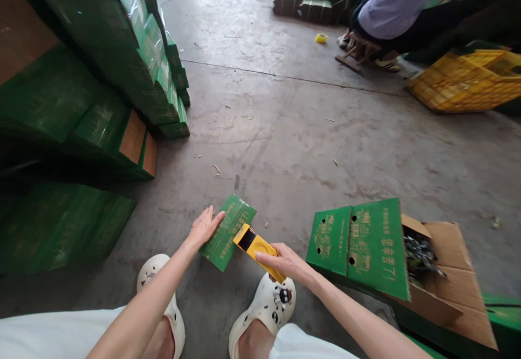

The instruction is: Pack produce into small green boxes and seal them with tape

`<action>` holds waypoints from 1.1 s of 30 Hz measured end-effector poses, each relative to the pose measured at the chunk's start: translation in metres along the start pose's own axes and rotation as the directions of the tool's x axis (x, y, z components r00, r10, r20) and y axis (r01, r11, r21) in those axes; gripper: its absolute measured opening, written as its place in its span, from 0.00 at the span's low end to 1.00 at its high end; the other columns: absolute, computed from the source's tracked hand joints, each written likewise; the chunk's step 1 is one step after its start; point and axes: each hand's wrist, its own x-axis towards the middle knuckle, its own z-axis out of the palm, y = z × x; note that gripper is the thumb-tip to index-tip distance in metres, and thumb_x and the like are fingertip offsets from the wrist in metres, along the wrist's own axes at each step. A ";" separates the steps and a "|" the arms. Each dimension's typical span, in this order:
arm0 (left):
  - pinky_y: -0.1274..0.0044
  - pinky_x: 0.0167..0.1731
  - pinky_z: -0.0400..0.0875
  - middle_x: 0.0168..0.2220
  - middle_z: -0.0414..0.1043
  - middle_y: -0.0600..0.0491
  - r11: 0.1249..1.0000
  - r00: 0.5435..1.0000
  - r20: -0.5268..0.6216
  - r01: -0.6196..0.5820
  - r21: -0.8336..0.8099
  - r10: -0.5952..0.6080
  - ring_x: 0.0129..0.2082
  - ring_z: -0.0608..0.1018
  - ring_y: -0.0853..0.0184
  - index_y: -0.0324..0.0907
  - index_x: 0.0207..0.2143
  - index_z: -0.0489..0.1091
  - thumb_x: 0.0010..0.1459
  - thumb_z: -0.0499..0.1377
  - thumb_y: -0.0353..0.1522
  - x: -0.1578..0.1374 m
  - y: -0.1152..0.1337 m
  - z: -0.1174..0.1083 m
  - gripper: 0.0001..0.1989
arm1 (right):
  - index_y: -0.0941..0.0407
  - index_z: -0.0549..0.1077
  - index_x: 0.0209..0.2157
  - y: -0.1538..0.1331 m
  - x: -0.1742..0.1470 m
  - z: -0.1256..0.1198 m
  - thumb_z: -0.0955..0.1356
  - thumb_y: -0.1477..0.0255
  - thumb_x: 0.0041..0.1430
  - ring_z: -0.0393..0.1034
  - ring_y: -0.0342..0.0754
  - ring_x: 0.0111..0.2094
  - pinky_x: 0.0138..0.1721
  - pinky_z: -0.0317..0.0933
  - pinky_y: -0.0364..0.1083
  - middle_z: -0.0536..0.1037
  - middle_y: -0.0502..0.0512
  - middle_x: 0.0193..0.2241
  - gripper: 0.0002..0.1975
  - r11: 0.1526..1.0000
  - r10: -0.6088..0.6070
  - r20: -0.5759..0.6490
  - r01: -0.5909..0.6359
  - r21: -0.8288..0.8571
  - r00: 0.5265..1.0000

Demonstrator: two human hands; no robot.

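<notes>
The L. hand [204, 225] lay palm-down on the green box [228, 233], arm extended fwd., fingers nearly straight, thumb spread apart. The R. hand [280, 261], reaching in from the R. side, had its fingers clamped on the yellow tool [256, 247], thumb uppermost; the tool's front end overlapped the box in view, contact unclear. The box sat on the floor [264, 109], just ahead of & btwn the white shoes [262, 310]. At R., the open carton [452, 250] had brown flaps spread & held dark, glossy contents [421, 254], type unclear. At L. stood stacked green cartons [118, 38], contents hidden.
</notes>
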 end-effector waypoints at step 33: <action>0.45 0.65 0.53 0.78 0.37 0.49 0.968 0.990 0.139 -0.014 0.251 -0.022 0.73 0.52 0.36 0.59 0.75 0.44 0.48 0.70 0.44 -0.011 -0.011 -0.052 0.57 | 0.57 0.72 0.29 -0.006 -0.044 -0.022 0.70 0.40 0.52 0.63 0.45 0.27 0.25 0.53 0.41 0.72 0.51 0.25 0.32 0.958 -0.051 -0.038 0.038 -0.284 0.998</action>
